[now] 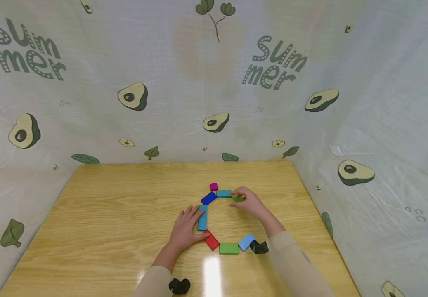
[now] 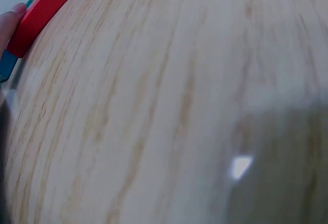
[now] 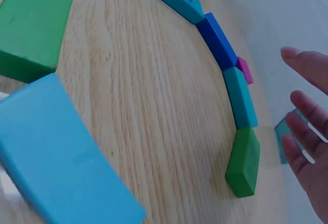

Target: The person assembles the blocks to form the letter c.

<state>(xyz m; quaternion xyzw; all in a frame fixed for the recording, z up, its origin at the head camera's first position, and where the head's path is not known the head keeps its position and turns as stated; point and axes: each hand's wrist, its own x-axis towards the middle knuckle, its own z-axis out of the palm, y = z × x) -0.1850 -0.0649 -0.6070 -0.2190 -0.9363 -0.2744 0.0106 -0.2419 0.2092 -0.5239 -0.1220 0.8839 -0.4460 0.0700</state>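
Observation:
Coloured wooden blocks form a curved, partly open outline on the table. My left hand (image 1: pixel 185 231) rests with fingers extended on a long teal block (image 1: pixel 202 222), its thumb at the red block (image 1: pixel 211 241). At the far right end of the outline, my right hand (image 1: pixel 250 203) is over a small green block (image 1: pixel 237 198), partly covering it in the head view. The right wrist view shows that green block (image 3: pixel 243 165) with my right fingers (image 3: pixel 312 114) spread and apart from it. It meets the end of another teal block (image 1: pixel 224 194).
A dark blue block (image 1: pixel 209 198) joins the two teal ones, with a small magenta block (image 1: pixel 214 187) behind. Nearer lie a larger green block (image 1: pixel 229 248) and a light blue block (image 1: pixel 246 241), close to the black right wrist camera (image 1: pixel 259 247). Printed cloth (image 1: pixel 176 136) borders the wooden table (image 1: pixel 124 222).

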